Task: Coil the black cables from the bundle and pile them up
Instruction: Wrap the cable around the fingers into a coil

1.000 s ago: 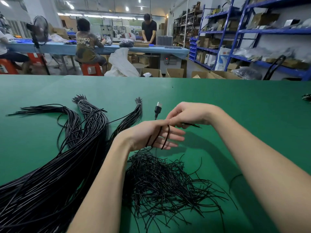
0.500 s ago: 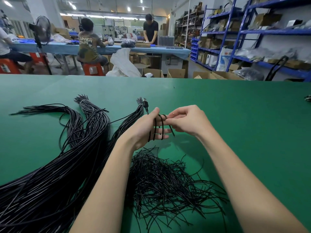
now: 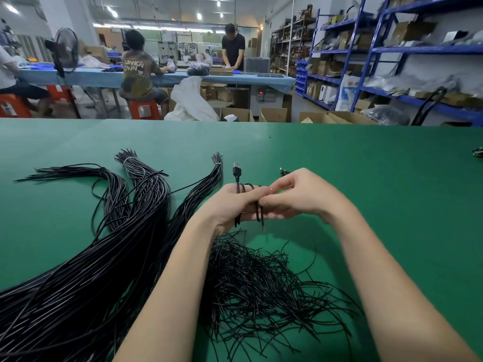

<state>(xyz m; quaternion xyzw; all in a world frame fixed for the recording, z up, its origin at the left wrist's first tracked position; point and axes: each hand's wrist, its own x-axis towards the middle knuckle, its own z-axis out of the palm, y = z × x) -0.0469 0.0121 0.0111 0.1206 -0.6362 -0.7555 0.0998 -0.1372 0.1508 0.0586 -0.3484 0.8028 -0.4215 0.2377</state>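
1. The bundle (image 3: 86, 257) of long black cables sprawls over the left of the green desk (image 3: 366, 192), its nearer strands passing under the left forearm. Judged risk: a sweep of that arm could drag loose strands into the work and tangle them with the cable in hand.
2. The heap of short black ties (image 3: 261, 283) lies on the desk just below both hands. A dropped coil would likely land in it and snag.
3. The cable being coiled (image 3: 257, 210) is wound in several loops around the fingers of the left hand (image 3: 232, 205), which are extended as a former with the thumb pressed over the turns. If that thumb eases, the loops could spring off.
4. The right hand (image 3: 295, 197) touches the left fingertips and pinches the cable's last stretch; a slack pinch would loosen the final turns.
5. The USB plug (image 3: 237, 171) stands up just above the left hand, a smaller plug (image 3: 283, 172) above the right. Either free end could catch a loop.
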